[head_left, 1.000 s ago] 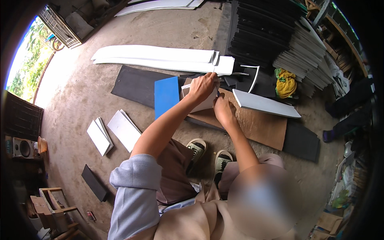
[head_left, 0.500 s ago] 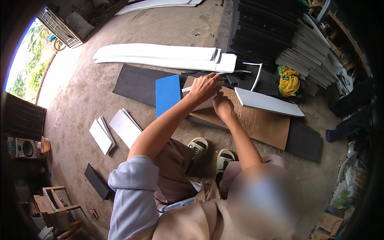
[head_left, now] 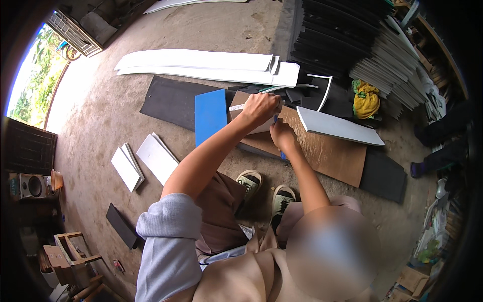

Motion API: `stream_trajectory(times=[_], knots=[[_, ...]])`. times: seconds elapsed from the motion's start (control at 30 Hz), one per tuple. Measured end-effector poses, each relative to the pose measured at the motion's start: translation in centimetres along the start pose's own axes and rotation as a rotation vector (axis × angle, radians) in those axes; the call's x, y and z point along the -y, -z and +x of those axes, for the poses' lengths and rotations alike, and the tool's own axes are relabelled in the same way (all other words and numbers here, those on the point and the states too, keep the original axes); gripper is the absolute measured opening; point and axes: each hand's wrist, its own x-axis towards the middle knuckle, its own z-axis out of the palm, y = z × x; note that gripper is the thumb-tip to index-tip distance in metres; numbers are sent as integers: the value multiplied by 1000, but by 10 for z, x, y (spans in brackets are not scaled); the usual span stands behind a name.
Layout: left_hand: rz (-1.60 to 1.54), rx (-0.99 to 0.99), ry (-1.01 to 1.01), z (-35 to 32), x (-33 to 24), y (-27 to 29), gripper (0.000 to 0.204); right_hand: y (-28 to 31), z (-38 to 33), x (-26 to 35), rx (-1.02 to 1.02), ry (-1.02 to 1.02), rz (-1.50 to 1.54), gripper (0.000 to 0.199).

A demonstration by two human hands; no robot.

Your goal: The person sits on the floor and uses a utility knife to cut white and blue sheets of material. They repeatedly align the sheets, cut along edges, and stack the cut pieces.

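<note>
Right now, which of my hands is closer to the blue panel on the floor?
Left. Your left hand rests on a white sheet just right of the blue panel. Your right hand is farther right and lower, on the brown board.

I see a bare concrete floor [head_left: 100,116]. Far off lie long white panels [head_left: 201,65], with a black sheet [head_left: 166,100] nearer. A brown board [head_left: 327,151] and a blue sheet [head_left: 210,116] sit mid-scene, small white pieces [head_left: 146,161] at left, and black stacks [head_left: 342,35] far right.
</note>
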Motion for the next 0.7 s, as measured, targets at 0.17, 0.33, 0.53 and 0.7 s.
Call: stream_trajectory(times=[0.17, 0.33, 0.53, 0.7], knots=[[34, 56, 34, 1, -4, 0, 24, -21, -1, -4, -56, -24, 35, 28], [22, 97, 72, 1, 0, 0, 22, -29, 1, -2, -46, -63, 72, 25], [6, 62, 29, 5, -2, -1, 20, -71, 20, -26, -51, -62, 39, 30], [24, 58, 38, 4, 4, -1, 20, -105, 37, -41, 13, -14, -64, 30]])
